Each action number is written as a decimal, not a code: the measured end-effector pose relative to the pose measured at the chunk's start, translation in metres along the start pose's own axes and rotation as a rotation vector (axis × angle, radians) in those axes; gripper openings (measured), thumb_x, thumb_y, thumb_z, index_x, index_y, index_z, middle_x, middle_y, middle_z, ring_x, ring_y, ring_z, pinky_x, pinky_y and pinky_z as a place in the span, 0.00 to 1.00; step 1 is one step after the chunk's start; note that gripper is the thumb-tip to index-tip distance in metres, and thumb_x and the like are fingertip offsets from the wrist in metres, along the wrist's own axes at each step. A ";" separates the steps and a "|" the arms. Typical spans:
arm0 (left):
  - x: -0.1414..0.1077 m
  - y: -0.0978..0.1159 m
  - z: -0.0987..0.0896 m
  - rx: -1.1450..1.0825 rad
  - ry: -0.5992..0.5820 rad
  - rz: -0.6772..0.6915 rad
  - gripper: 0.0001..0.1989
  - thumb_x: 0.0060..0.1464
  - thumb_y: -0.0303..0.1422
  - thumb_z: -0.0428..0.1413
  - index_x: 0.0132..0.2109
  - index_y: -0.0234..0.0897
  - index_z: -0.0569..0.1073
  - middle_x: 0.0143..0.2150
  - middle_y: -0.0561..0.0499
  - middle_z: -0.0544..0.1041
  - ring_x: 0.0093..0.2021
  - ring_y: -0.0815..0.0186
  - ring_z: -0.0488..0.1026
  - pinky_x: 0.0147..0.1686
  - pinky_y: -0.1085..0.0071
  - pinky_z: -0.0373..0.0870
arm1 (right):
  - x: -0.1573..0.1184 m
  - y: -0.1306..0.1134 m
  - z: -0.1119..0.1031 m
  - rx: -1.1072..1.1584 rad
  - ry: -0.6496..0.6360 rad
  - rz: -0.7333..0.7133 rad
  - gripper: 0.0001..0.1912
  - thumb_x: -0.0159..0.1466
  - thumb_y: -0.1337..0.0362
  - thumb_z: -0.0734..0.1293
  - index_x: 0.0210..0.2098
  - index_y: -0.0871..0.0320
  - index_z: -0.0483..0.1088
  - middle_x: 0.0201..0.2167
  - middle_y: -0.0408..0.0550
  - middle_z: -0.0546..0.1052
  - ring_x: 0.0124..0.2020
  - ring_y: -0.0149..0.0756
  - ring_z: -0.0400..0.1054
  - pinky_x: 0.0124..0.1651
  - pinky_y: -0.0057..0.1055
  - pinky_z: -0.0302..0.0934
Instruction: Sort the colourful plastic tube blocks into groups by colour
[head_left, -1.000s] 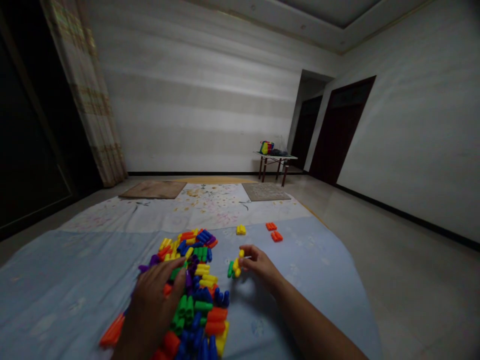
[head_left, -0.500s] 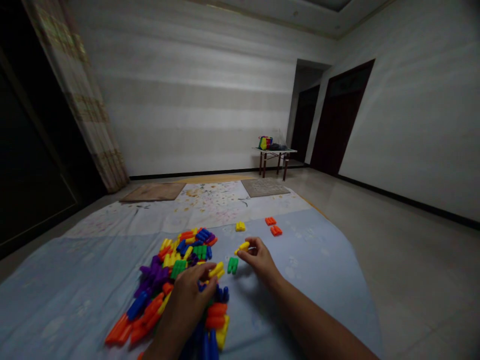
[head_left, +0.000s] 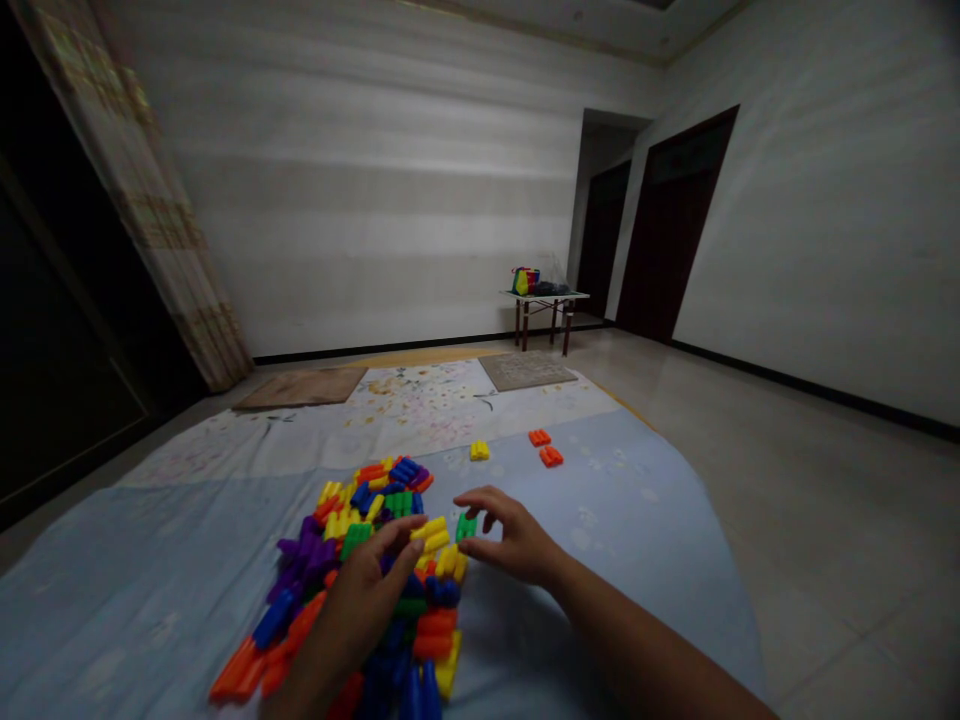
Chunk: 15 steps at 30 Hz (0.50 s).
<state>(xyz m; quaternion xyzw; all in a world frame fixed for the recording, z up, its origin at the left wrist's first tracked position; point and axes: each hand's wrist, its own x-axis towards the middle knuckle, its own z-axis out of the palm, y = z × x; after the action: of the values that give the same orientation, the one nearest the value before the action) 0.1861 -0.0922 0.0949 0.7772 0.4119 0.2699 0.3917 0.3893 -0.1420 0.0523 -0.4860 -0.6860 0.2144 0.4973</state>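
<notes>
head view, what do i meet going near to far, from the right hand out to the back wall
Right hand → nearer orange block → farther orange block → grey mat → small table → back wall.

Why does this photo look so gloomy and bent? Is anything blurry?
In the head view, light is dim, with bright and shadowy bands across the white wall; in that same view, the curtain and brown door lean, probably wide-lens distortion; also in the head view, a soft shadow falls below the right hand, and the plastic toy pieces look slightly soft.
</notes>
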 end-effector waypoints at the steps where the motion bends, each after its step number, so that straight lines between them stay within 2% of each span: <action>1: 0.000 0.002 0.003 0.005 -0.017 0.015 0.22 0.50 0.44 0.50 0.48 0.37 0.72 0.46 0.47 0.76 0.47 0.61 0.72 0.48 0.65 0.68 | -0.001 -0.005 0.001 0.004 -0.023 -0.040 0.25 0.54 0.61 0.69 0.51 0.54 0.65 0.45 0.49 0.70 0.40 0.32 0.67 0.37 0.27 0.62; 5: 0.001 0.003 0.009 0.067 -0.011 0.057 0.22 0.51 0.45 0.49 0.49 0.38 0.72 0.45 0.47 0.77 0.47 0.60 0.72 0.49 0.63 0.68 | -0.002 -0.012 0.003 -0.070 -0.086 -0.077 0.19 0.56 0.61 0.68 0.47 0.54 0.68 0.39 0.46 0.72 0.37 0.31 0.66 0.37 0.27 0.62; 8: 0.002 -0.004 -0.001 0.146 0.134 0.051 0.24 0.49 0.47 0.50 0.50 0.40 0.71 0.45 0.47 0.77 0.47 0.59 0.72 0.47 0.63 0.69 | -0.001 0.002 -0.003 -0.179 -0.039 0.011 0.17 0.54 0.62 0.69 0.43 0.55 0.69 0.35 0.44 0.72 0.34 0.30 0.66 0.35 0.26 0.61; 11: 0.001 -0.014 -0.025 0.211 0.324 0.014 0.25 0.48 0.48 0.49 0.49 0.41 0.71 0.47 0.48 0.76 0.48 0.58 0.71 0.48 0.63 0.67 | 0.000 0.025 -0.019 -0.332 0.083 0.175 0.14 0.53 0.63 0.69 0.39 0.56 0.69 0.34 0.45 0.71 0.31 0.30 0.65 0.35 0.28 0.61; 15: 0.000 -0.032 -0.067 0.277 0.516 -0.140 0.22 0.48 0.48 0.48 0.45 0.41 0.72 0.45 0.48 0.77 0.45 0.59 0.72 0.47 0.64 0.67 | -0.002 0.053 -0.033 -0.512 0.170 0.369 0.13 0.53 0.60 0.69 0.36 0.58 0.70 0.33 0.47 0.72 0.32 0.34 0.65 0.36 0.29 0.59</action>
<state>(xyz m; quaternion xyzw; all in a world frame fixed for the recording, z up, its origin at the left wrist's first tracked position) 0.1229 -0.0547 0.1050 0.6987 0.5835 0.3719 0.1820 0.4431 -0.1275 0.0239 -0.7276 -0.5740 0.0799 0.3671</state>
